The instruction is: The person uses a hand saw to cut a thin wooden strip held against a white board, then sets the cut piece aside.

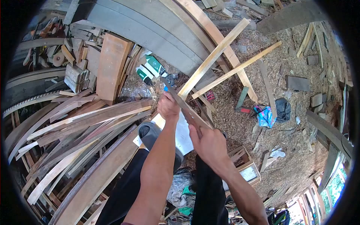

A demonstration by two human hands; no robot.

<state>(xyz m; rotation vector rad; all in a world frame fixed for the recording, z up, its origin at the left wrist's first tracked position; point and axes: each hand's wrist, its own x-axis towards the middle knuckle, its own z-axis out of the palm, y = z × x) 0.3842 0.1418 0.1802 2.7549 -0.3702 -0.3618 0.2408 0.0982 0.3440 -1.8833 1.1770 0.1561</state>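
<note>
My right hand (210, 146) is closed round the handle end of a handsaw (183, 105), its thumb lying along the top. The dark, worn blade slants up and left across a pale wooden strip (213, 58). Close to the blade, my left hand (168, 107) is closed on the strip, whose far end reaches up to the right. Some of the strip is hidden by the blade and my left hand. A foot in a grey slipper (150, 135) rests on pale wood below my left hand. Beside it lies a white flat sheet (183, 135).
Stacked boards (75, 135) fill the left side. A thinner wooden stick (240, 69) and a long plank (232, 62) lie at the upper right. On the shavings-covered ground are a colourful bag (264, 115), a black bag (282, 109), a wooden frame box (245, 167) and green-white boxes (153, 67).
</note>
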